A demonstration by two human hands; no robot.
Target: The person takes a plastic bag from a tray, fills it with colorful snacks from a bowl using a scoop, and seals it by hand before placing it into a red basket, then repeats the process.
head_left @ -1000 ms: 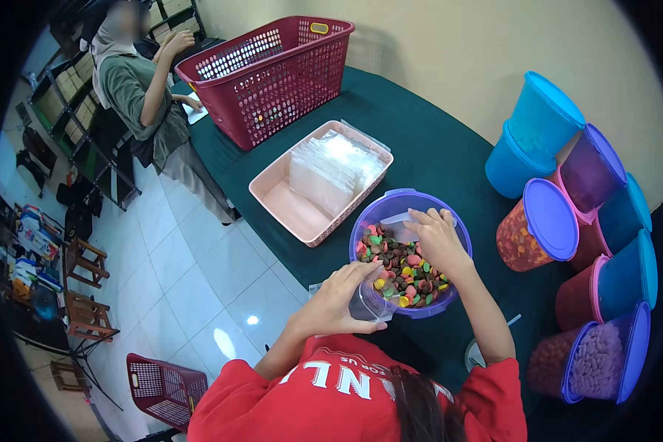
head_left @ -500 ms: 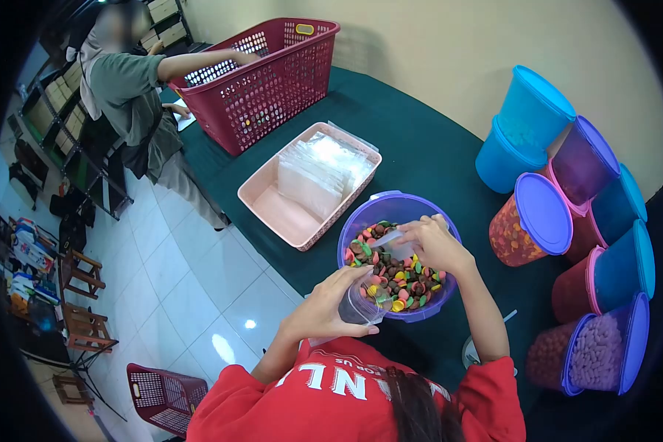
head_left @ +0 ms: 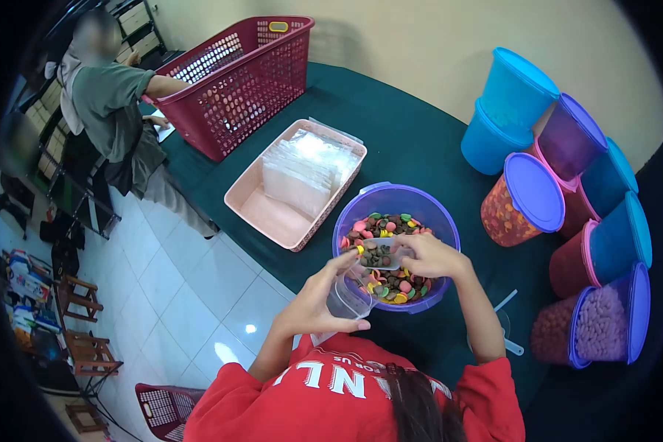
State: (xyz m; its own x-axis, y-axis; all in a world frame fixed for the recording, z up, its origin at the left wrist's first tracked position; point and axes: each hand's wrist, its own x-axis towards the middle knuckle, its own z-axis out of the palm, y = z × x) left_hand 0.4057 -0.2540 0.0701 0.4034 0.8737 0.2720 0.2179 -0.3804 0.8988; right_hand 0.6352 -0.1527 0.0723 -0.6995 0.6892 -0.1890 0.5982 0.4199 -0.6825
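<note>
My left hand (head_left: 313, 298) is closed around a clear plastic bag (head_left: 348, 298), its mouth spread towards the bowl. In my right hand (head_left: 435, 258) is a clear scoop (head_left: 383, 253), loaded with mostly brown button-shaped candies and tilted towards the bag. Both hands are over a purple tub (head_left: 443, 214) of brown, pink, yellow and green candies (head_left: 390, 223). Part of the bag is hidden behind my left fingers.
A pink tray (head_left: 247, 199) holds stacked clear bags (head_left: 302, 177). Behind it stands a maroon basket (head_left: 265, 96), with another person's arm (head_left: 168, 86) reaching in. Lidded tubs (head_left: 534, 193) line the right side. A clear utensil (head_left: 512, 346) lies near my right forearm.
The scoop has come up out of the candies, filled, and moved left towards the bag. My view has shifted slightly. The other person's arm is deeper in the basket.
</note>
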